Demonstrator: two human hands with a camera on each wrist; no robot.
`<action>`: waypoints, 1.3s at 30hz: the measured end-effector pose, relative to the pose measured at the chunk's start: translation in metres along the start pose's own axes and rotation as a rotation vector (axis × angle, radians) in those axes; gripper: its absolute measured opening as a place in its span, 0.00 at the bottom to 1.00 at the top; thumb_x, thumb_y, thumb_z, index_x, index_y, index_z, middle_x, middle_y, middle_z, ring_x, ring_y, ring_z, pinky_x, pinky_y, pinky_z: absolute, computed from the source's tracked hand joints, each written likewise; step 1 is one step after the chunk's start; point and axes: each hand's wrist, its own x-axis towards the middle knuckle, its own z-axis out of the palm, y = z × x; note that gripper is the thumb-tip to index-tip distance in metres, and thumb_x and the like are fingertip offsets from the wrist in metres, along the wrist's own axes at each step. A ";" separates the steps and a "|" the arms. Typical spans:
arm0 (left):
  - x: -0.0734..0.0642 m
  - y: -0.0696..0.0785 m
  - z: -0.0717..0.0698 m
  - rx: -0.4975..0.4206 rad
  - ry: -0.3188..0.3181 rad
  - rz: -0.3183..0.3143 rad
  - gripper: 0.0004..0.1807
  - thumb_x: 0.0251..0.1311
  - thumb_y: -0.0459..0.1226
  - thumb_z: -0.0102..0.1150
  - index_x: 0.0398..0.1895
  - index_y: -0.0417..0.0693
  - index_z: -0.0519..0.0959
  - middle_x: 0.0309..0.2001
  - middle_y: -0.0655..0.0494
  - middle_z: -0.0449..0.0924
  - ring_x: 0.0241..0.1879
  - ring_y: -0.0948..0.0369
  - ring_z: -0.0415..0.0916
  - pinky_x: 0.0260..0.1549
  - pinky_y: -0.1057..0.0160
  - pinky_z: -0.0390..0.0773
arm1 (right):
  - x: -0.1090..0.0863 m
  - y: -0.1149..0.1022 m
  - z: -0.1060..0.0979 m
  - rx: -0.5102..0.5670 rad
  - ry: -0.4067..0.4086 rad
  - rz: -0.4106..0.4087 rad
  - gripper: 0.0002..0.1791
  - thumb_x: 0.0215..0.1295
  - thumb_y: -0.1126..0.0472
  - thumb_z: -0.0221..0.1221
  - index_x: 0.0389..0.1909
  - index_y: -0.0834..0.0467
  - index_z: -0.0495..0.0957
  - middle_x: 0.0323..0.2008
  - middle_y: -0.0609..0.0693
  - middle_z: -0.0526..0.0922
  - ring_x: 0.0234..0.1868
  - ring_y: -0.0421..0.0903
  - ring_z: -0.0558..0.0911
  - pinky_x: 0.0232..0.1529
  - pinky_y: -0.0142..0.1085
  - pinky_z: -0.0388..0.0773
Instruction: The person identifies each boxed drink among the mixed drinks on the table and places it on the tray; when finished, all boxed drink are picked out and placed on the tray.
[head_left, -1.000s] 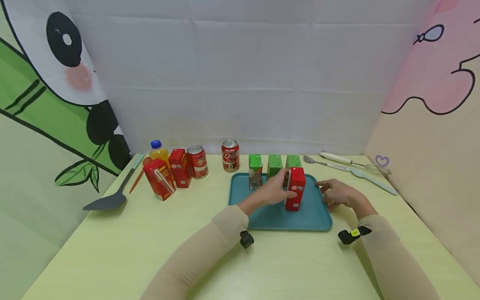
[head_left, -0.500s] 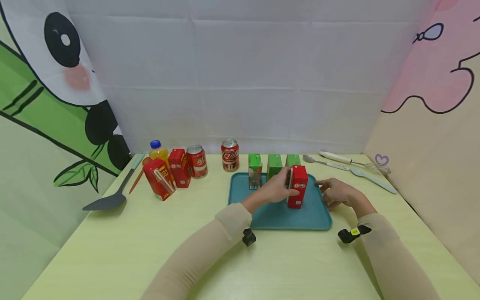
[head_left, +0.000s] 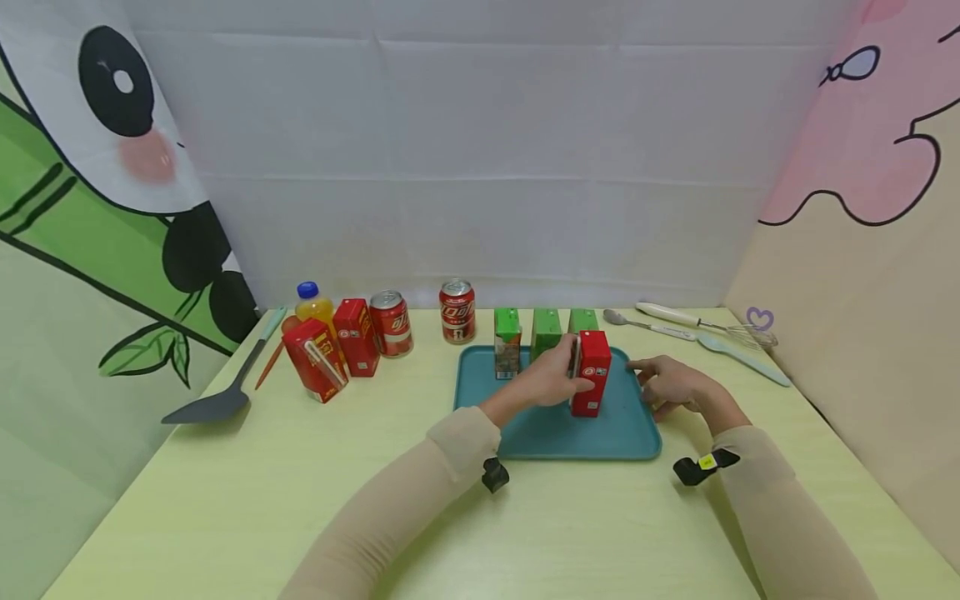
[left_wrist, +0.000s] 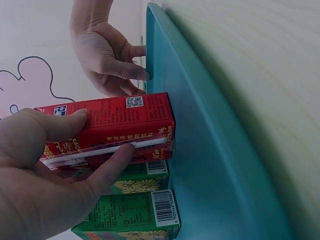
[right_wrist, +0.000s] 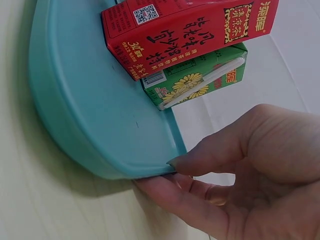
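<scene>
In the head view my left hand (head_left: 549,380) grips a red juice carton (head_left: 592,375), upright over the right half of a teal tray (head_left: 555,439). In the left wrist view its thumb (left_wrist: 67,125) and fingers lie on either side of the carton; the base is at the tray floor, though contact is hard to tell. Behind it stand three green juice cartons (head_left: 507,343) in a row on the tray, partly hidden by hand and red carton. My right hand (head_left: 672,388) pinches the tray's right rim, thumb (right_wrist: 200,159) on top and a finger underneath in the right wrist view.
Left of the tray stand two more red cartons (head_left: 357,337), one tilted, with a juice bottle (head_left: 315,307) and two cola cans (head_left: 457,312). A spatula (head_left: 217,407) lies far left. A spoon (head_left: 652,326), a whisk (head_left: 697,320) and a pale-green utensil (head_left: 742,360) lie back right.
The red carton in my left hand has shifted slightly back and to the right over the tray. My right hand stays at the tray rim. The head view has turned a little.
</scene>
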 end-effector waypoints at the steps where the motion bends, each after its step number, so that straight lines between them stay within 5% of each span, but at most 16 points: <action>1: 0.000 0.000 0.000 0.000 0.000 0.001 0.43 0.67 0.40 0.63 0.77 0.46 0.49 0.65 0.50 0.71 0.64 0.56 0.70 0.57 0.55 0.76 | 0.000 0.000 0.000 0.000 0.001 0.000 0.41 0.58 0.77 0.50 0.75 0.71 0.52 0.58 0.71 0.66 0.38 0.52 0.79 0.33 0.46 0.86; 14: -0.004 -0.003 -0.006 0.014 0.042 0.027 0.45 0.64 0.39 0.66 0.78 0.50 0.50 0.62 0.51 0.72 0.60 0.55 0.71 0.48 0.57 0.81 | -0.002 -0.003 0.000 -0.007 0.010 0.006 0.42 0.55 0.76 0.51 0.75 0.71 0.52 0.59 0.71 0.66 0.40 0.52 0.79 0.34 0.46 0.86; 39: -0.010 -0.002 -0.005 0.044 0.042 0.026 0.42 0.68 0.39 0.62 0.79 0.49 0.49 0.63 0.51 0.71 0.60 0.56 0.72 0.51 0.57 0.79 | 0.001 0.000 -0.001 -0.009 0.002 0.004 0.43 0.54 0.76 0.51 0.75 0.71 0.52 0.59 0.70 0.66 0.41 0.53 0.79 0.34 0.47 0.86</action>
